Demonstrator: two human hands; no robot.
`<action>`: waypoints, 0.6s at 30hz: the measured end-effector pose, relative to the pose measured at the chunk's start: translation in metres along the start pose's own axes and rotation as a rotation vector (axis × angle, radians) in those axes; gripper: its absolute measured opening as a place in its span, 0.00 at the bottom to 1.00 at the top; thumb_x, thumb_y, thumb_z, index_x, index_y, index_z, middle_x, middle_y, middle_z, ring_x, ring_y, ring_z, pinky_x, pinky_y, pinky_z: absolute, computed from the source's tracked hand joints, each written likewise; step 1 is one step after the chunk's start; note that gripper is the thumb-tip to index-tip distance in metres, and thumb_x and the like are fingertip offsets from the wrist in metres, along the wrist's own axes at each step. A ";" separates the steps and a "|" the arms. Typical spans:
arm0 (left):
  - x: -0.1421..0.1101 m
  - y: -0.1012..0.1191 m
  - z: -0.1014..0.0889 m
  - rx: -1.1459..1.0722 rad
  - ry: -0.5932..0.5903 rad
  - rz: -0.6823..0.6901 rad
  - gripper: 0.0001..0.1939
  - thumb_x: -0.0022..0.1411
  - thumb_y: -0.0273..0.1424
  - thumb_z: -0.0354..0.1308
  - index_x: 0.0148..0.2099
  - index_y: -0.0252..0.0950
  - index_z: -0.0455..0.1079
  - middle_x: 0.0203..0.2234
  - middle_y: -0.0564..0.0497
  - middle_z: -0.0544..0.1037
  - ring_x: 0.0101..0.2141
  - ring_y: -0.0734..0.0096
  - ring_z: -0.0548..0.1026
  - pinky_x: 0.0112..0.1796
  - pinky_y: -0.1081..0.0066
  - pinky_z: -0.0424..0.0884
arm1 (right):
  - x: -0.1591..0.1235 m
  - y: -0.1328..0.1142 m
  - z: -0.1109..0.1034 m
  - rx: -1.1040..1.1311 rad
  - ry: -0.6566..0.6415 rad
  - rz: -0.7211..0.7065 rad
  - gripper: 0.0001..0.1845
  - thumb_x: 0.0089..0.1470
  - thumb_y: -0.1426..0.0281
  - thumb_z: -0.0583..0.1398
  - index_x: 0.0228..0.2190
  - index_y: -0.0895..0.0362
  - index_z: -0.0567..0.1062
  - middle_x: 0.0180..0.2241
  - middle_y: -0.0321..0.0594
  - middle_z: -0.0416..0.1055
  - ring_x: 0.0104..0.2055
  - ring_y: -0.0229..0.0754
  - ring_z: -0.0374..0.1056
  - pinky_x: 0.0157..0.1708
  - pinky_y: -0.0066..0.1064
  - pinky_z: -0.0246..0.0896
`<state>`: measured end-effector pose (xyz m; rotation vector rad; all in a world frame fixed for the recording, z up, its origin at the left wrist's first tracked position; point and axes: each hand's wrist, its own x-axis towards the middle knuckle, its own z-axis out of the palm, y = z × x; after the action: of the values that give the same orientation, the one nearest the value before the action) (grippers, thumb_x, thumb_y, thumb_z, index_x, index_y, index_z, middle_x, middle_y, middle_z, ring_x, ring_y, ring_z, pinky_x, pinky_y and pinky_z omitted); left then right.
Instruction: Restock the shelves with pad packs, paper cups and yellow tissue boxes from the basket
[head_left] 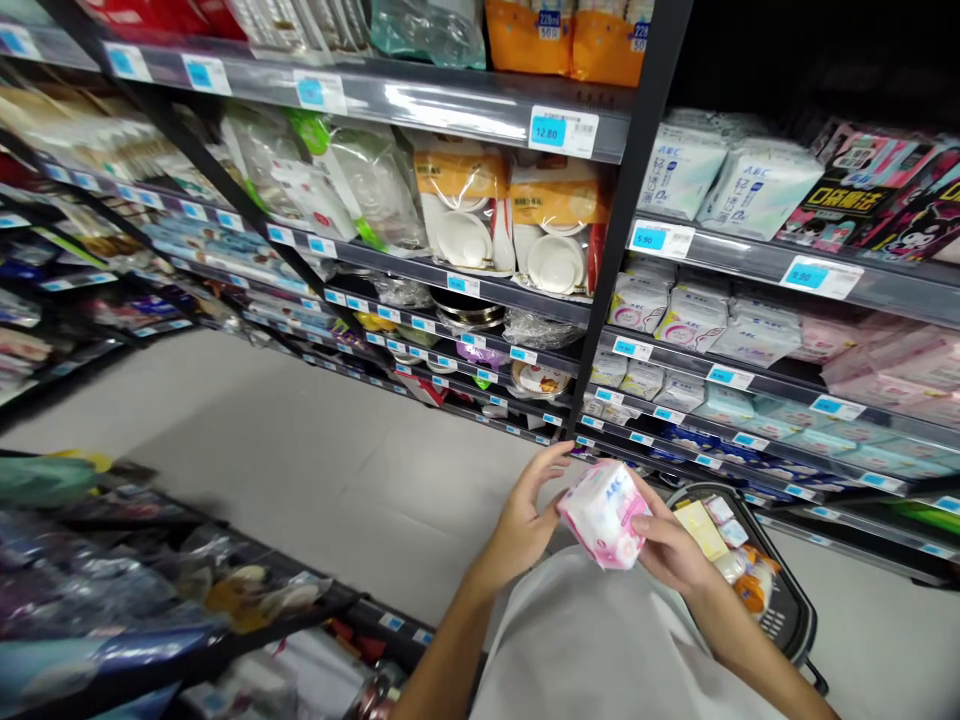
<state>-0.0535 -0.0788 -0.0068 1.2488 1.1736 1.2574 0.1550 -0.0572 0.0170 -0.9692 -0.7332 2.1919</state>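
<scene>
A pink and white pack of sanitary pads (606, 515) marked ABC is held in front of my body, tilted. My right hand (671, 545) grips it from the right, with the thumb pressed on its front face. On the other side, my left hand (529, 515) is open, fingers stretched out and apart. Its thumb tip reaches the pack's left edge; whether it touches cannot be made out. Similar ABC packs (694, 318) stand on the shelf ahead to the right.
A black shopping basket (799, 610) with several packaged goods sits at my right. Shelves with price tags (564, 132) run along the far side, holding bagged white disposable tableware (465, 235). Another rack of wrapped goods (90, 570) stands at the lower left. Grey floor (322, 450) lies between.
</scene>
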 end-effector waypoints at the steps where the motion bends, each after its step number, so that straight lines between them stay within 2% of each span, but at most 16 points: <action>1: 0.000 -0.005 0.004 -0.079 0.103 -0.083 0.25 0.68 0.36 0.60 0.65 0.41 0.65 0.60 0.39 0.72 0.55 0.58 0.74 0.57 0.57 0.70 | 0.000 -0.001 0.004 0.006 0.033 -0.040 0.43 0.41 0.60 0.72 0.60 0.45 0.70 0.55 0.41 0.75 0.53 0.54 0.72 0.48 0.41 0.69; 3: 0.000 -0.008 0.011 -0.223 0.214 -0.224 0.28 0.65 0.44 0.62 0.62 0.38 0.67 0.55 0.38 0.76 0.51 0.58 0.76 0.52 0.60 0.72 | 0.000 -0.001 0.011 0.009 0.110 -0.111 0.46 0.40 0.62 0.73 0.61 0.44 0.68 0.55 0.40 0.75 0.53 0.53 0.72 0.47 0.39 0.70; 6: -0.001 0.000 0.020 -0.378 0.178 -0.323 0.31 0.62 0.51 0.63 0.61 0.38 0.67 0.53 0.40 0.77 0.53 0.55 0.76 0.52 0.61 0.72 | 0.002 0.001 0.018 0.001 0.232 -0.198 0.46 0.40 0.63 0.74 0.60 0.43 0.67 0.57 0.39 0.73 0.54 0.51 0.71 0.47 0.36 0.69; 10: -0.002 0.011 0.025 -0.446 0.122 -0.304 0.35 0.58 0.51 0.67 0.60 0.38 0.67 0.54 0.39 0.77 0.56 0.53 0.73 0.54 0.61 0.71 | 0.006 0.006 0.018 -0.007 0.298 -0.231 0.46 0.40 0.61 0.75 0.60 0.44 0.66 0.58 0.40 0.72 0.56 0.52 0.69 0.50 0.38 0.68; 13: -0.003 0.005 0.029 -0.463 0.093 -0.277 0.38 0.54 0.50 0.71 0.61 0.38 0.67 0.55 0.37 0.76 0.55 0.50 0.74 0.53 0.61 0.72 | 0.008 0.012 0.017 -0.022 0.299 -0.288 0.49 0.36 0.61 0.77 0.59 0.44 0.66 0.59 0.42 0.72 0.57 0.56 0.69 0.53 0.42 0.68; 15: -0.005 -0.003 0.033 -0.483 0.103 -0.250 0.41 0.49 0.51 0.74 0.60 0.38 0.68 0.55 0.36 0.76 0.55 0.47 0.74 0.52 0.61 0.73 | 0.007 0.015 0.017 -0.040 0.288 -0.339 0.51 0.33 0.61 0.78 0.59 0.45 0.66 0.60 0.44 0.71 0.59 0.58 0.68 0.56 0.44 0.66; 18: -0.006 -0.015 0.035 -0.519 0.199 -0.236 0.44 0.45 0.54 0.75 0.59 0.38 0.70 0.57 0.34 0.75 0.55 0.42 0.75 0.52 0.59 0.74 | 0.011 0.021 0.019 -0.030 0.243 -0.417 0.53 0.31 0.59 0.79 0.59 0.48 0.67 0.61 0.48 0.70 0.61 0.60 0.67 0.59 0.47 0.64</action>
<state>-0.0182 -0.0835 -0.0217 0.5982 1.0072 1.4104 0.1277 -0.0670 0.0081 -0.9758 -0.7743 1.6753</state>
